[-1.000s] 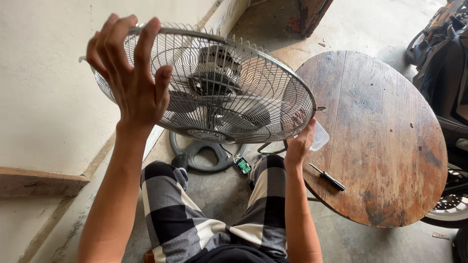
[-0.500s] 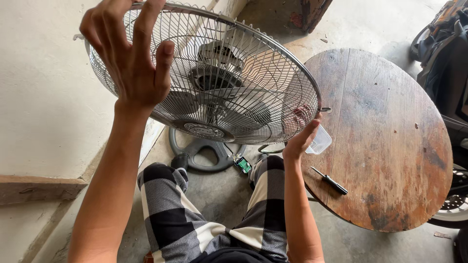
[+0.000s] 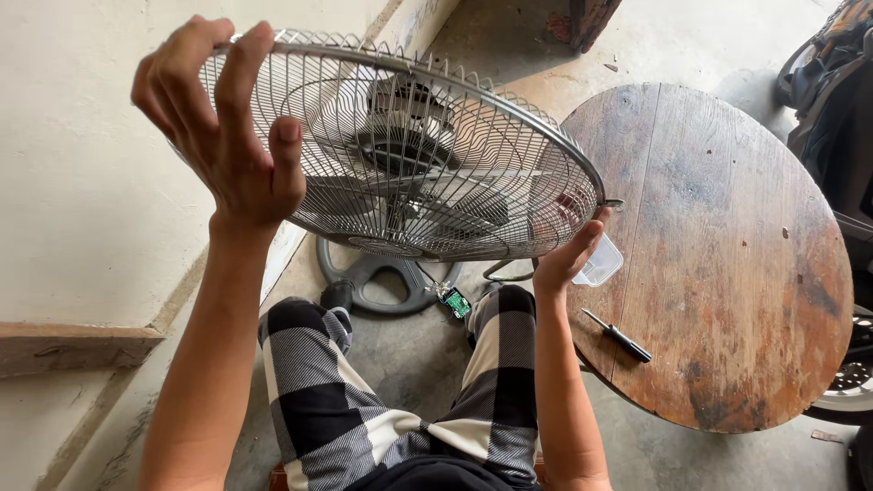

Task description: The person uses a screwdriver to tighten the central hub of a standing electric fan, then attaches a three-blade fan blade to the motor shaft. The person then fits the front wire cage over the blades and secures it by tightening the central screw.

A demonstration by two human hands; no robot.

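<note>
Both hands' fingers grip the fan cage (image 3: 427, 155), its wires half hiding the right hand (image 3: 566, 255) fingertips.

Shiny metal wire fan guard (image 3: 427, 155), worn stained wooden table (image 3: 727, 255), matt checked cloth trousers (image 3: 382, 400), rough concrete floor (image 3: 418, 364)

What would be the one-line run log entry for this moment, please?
left hand: grips fan cage rim | right hand: supports opposite rim | screwdriver: on round table

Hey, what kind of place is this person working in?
Probably a home garage or covered yard: bare concrete floor, a worn round wooden table and a parked motorbike wheel beside it.
</note>
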